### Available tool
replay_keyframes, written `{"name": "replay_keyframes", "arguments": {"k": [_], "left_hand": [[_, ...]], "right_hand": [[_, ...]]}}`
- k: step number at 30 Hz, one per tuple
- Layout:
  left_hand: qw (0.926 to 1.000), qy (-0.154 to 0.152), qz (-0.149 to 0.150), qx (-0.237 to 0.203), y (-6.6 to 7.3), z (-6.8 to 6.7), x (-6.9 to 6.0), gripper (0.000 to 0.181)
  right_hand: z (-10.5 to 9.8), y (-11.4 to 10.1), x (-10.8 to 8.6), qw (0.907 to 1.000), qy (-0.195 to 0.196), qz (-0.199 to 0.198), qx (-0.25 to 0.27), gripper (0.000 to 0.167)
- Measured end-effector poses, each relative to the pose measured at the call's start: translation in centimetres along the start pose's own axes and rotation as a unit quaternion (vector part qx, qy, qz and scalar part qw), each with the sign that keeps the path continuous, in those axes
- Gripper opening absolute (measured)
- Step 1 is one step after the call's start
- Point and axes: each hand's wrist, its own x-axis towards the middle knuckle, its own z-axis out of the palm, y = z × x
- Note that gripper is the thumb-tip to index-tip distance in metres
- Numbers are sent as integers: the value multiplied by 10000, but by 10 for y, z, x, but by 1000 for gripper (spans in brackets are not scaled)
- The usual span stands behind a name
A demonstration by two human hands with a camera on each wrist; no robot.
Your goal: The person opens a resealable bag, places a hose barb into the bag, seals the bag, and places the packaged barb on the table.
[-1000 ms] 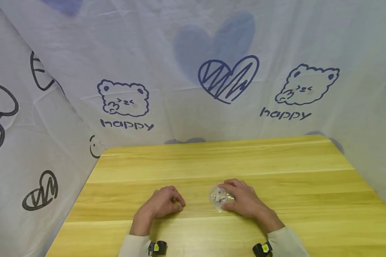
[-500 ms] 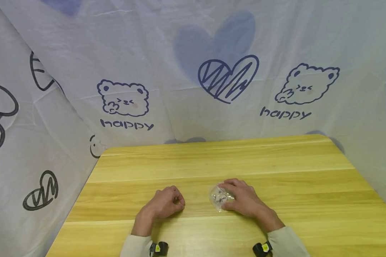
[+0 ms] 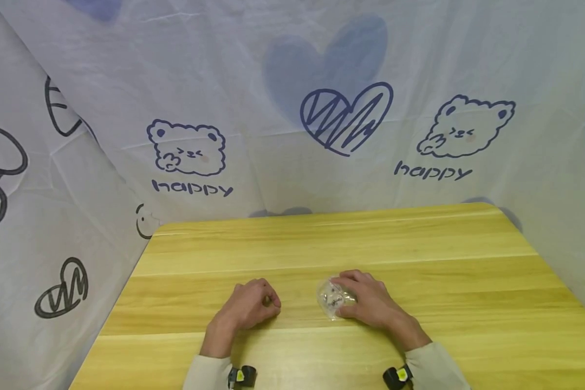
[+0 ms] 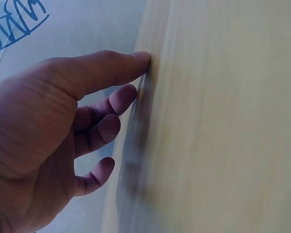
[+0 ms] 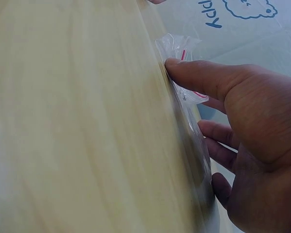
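A small clear plastic zip bag (image 3: 329,299) lies on the wooden table (image 3: 292,249), with small dark marks showing on or in it; its contents are too small to tell. My right hand (image 3: 369,301) holds the bag's right side between thumb and fingers. A red line on the clear bag (image 5: 177,46) shows beside the thumb in the right wrist view. To the left of the bag, my left hand (image 3: 250,305) rests at the table, its fingers loosely bent and holding nothing. In the left wrist view that hand (image 4: 38,131) has its thumb tip near the tabletop.
White cloth (image 3: 268,168) printed with hearts, bears and "happy" hangs behind the table and along its sides. Black devices with yellow labels sit at the left wrist (image 3: 244,376) and the right wrist (image 3: 397,377).
My left hand's fingers and thumb have drawn slightly closer together, and its wrist has shifted a little to the right. The right hand and the bag stay in place.
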Motion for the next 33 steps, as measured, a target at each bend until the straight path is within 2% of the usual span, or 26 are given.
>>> {"name": "replay_keyframes", "arguments": {"k": [9, 18, 25, 33], "left_hand": [[9997, -64, 116, 184, 3, 3, 0, 10], [9997, -182, 12, -183, 9, 4, 5, 7], [9968, -199, 281, -721, 18, 4, 18, 8], [9925, 246, 796, -898, 35, 11, 37, 6]], "right_hand": [[2, 0, 1, 10000, 6, -17, 24, 62], [1, 0, 0, 10000, -2, -4, 36, 62], [0, 2, 1, 10000, 7, 57, 44, 62], [3, 4, 3, 9999, 12, 103, 31, 62]]}}
